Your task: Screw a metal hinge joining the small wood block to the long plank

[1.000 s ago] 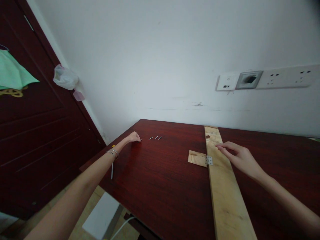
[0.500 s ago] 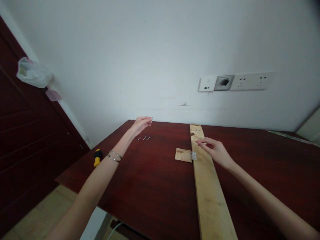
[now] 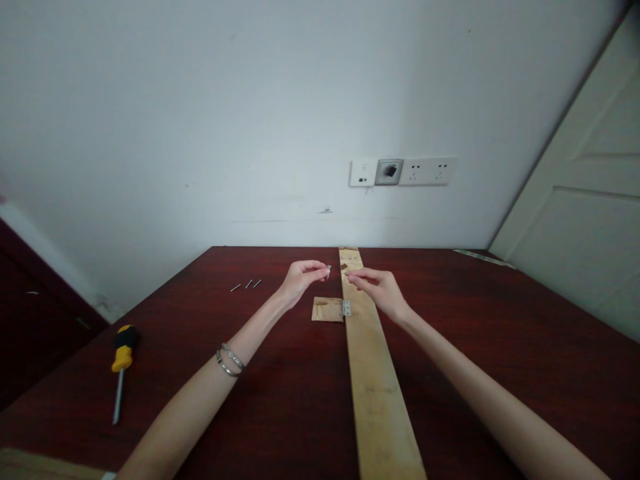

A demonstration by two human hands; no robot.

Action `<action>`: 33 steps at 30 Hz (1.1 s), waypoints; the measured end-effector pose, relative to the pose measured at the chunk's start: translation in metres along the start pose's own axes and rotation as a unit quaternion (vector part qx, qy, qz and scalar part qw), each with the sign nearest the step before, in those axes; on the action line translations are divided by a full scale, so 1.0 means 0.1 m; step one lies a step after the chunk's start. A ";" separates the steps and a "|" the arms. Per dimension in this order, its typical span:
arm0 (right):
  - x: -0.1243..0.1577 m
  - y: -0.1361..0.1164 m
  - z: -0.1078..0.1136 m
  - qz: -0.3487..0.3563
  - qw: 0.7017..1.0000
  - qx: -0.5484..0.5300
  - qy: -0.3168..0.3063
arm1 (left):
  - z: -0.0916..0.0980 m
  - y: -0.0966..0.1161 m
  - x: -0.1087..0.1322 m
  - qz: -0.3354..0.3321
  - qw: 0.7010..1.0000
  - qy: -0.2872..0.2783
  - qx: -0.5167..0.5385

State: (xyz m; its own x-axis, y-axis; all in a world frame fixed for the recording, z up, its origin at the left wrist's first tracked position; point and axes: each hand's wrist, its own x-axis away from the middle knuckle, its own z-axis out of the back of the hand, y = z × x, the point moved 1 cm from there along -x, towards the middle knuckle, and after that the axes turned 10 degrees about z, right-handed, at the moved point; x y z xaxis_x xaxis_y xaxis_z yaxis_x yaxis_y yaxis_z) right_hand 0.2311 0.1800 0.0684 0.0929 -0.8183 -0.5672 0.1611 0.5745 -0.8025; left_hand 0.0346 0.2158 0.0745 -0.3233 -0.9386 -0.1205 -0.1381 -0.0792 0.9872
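Note:
My left hand [image 3: 303, 280] pinches a small screw [image 3: 329, 271] between thumb and fingertips, above the table left of the board. Facing it, my right hand [image 3: 380, 288] hovers over the long wooden board [image 3: 383, 387] with its fingertips pressed together; whether anything is in them is too small to make out. Nearer to me on the board's left edge sits a metal hinge [image 3: 347, 308], with a small wooden piece [image 3: 327, 309] beside it. Several loose screws [image 3: 249, 284] lie on the table to the left of my left hand.
A yellow and black screwdriver [image 3: 123, 353] lies on the dark red table [image 3: 280, 413] at the left. Wall sockets [image 3: 403, 172] are on the white wall behind. A thin strip [image 3: 483, 258] rests at the table's back right, near a white door [image 3: 585, 193].
My left hand has moved right with the screw, from near the loose screws to beside the board. The two hands are now close together. The camera view has turned to the right.

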 end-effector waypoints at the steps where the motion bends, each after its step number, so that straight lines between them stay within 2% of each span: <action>1: 0.00 0.00 -0.01 -0.004 1.000 -0.004 0.000 | -0.01 -0.03 0.01 0.002 1.000 0.002 0.000; 15: 0.04 0.01 -0.10 -0.005 1.000 -0.023 0.013 | -0.20 -0.29 0.08 0.045 0.999 0.003 0.018; 33: 0.05 0.09 -0.11 -0.038 0.999 -0.037 -0.002 | -0.18 -0.23 0.07 0.055 0.997 0.005 -0.055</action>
State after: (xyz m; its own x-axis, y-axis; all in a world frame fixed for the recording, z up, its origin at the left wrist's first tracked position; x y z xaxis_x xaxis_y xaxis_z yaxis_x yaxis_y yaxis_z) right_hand 0.2220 0.1814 0.0562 0.0870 -0.8600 -0.5029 0.0944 0.5097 -0.8552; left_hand 0.0526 0.2049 0.0524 -0.3211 -0.9470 -0.0109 0.0007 -0.0118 0.9999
